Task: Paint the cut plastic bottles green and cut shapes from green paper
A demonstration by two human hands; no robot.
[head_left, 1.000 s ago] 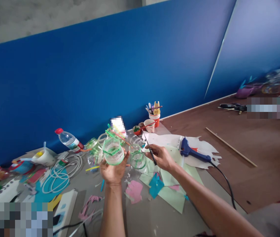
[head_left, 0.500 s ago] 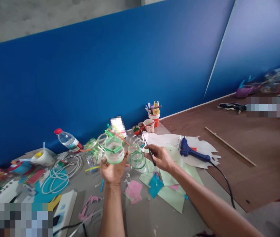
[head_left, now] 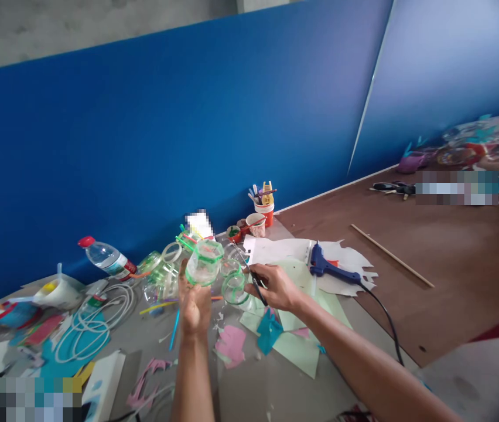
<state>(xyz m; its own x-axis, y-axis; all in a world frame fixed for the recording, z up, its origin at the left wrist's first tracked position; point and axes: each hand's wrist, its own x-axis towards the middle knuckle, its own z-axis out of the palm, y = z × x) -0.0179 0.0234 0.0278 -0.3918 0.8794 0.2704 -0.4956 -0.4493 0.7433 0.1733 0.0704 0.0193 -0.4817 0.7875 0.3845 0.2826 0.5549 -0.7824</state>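
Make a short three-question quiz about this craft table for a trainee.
1. True or false: the right hand grips a thin dark tool.
2. The left hand holds: A a clear cup with green trim, B a phone, C a stick.
3. What colour is the cap of the water bottle?
Key: 1 true; 2 A; 3 red.

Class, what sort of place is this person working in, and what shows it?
Probably a craft room. A glue gun lies on cut paper, a cup of pens stands by the wall, and the left hand holds a plastic cup while the right hand holds a thin tool.
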